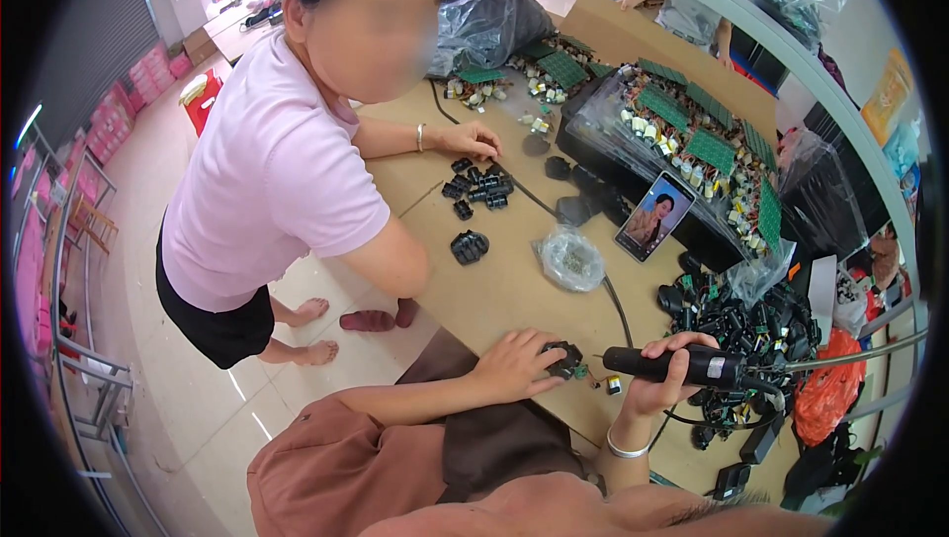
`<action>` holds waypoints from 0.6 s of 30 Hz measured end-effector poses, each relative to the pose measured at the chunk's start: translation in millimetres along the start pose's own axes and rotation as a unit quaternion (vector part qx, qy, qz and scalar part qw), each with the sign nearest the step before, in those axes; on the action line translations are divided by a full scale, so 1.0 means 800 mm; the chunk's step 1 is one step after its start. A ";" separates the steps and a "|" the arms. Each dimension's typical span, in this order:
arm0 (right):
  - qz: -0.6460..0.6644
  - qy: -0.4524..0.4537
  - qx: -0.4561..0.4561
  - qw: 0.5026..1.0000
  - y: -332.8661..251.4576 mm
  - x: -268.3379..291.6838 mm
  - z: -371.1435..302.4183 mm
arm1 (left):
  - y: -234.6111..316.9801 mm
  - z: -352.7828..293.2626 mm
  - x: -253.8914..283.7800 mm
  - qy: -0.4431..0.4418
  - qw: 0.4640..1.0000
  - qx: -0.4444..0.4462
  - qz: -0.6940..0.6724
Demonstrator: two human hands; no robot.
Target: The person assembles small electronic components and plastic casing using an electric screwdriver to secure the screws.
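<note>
So on this big tan tabletop (504,310) there's a huge tangled heap of black plastic parts with green boards (766,324) off to the right and a smaller cluster of black plastic pieces (479,186) farther up, so I'd guess plenty's left. Right hand (660,384)'s wrapped around a chunky black cylindrical power driver (720,369), left hand (514,367)'s gripping a small black plastic housing (564,360) on the table edge side; that one looks mid-job, but can't tell if the tip's touching it.
</note>
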State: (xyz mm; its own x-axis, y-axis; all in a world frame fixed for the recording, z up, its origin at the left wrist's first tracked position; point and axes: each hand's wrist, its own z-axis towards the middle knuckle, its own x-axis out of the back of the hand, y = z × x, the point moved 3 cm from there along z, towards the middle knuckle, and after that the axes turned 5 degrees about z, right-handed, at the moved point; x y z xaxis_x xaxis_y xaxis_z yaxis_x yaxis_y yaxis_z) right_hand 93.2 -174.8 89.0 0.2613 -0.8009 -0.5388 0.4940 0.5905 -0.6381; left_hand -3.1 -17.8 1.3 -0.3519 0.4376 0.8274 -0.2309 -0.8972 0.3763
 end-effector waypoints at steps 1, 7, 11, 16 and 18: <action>-0.001 0.001 -0.001 1.000 0.000 0.000 0.000 | 0.000 0.000 0.001 0.004 1.000 -0.003 -0.001; 0.020 0.018 -0.007 1.000 0.003 0.004 0.001 | 0.000 0.001 0.002 0.013 1.000 -0.006 0.005; 0.020 0.017 -0.010 1.000 0.004 0.004 0.000 | 0.000 0.002 0.003 0.007 1.000 -0.004 0.002; 0.021 0.015 -0.010 1.000 0.004 0.005 0.000 | 0.000 0.002 0.003 0.009 1.000 -0.001 -0.003; 0.015 0.018 -0.010 1.000 0.004 0.005 -0.001 | 0.000 0.002 0.002 0.010 1.000 -0.002 -0.003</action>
State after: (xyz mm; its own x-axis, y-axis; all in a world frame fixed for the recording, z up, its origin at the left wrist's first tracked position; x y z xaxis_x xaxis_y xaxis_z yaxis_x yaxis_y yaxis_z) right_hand 95.3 -176.1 84.8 0.2462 -0.7786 -0.5772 0.4703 0.6167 -0.6313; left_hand -2.5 -17.4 3.5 -0.3692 0.4433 0.8168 -0.2364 -0.8948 0.3787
